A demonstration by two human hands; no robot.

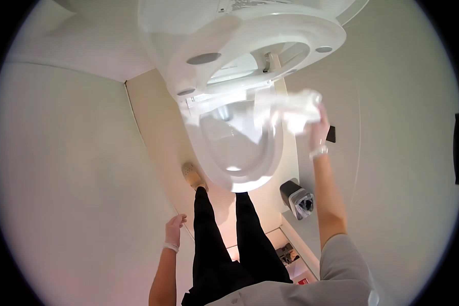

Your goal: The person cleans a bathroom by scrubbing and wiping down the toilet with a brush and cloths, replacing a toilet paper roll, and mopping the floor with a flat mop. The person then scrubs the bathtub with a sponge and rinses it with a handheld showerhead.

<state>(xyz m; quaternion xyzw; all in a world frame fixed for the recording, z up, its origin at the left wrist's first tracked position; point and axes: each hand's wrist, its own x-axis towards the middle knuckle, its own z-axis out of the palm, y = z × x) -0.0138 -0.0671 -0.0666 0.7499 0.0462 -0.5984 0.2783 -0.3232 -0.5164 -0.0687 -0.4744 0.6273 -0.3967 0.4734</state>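
your right hand [320,124] is clutching a wipe [303,106] — slack could be dipping into the bowl [233,146] — left hand [173,230] hanging, fingers loosely parted.

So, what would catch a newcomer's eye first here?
Probably the white toilet with its raised seat, bright in the upper middle. Next, the blurred white cloth or paper held in the right hand, right of centre. Below that hand sits a small dark bin.
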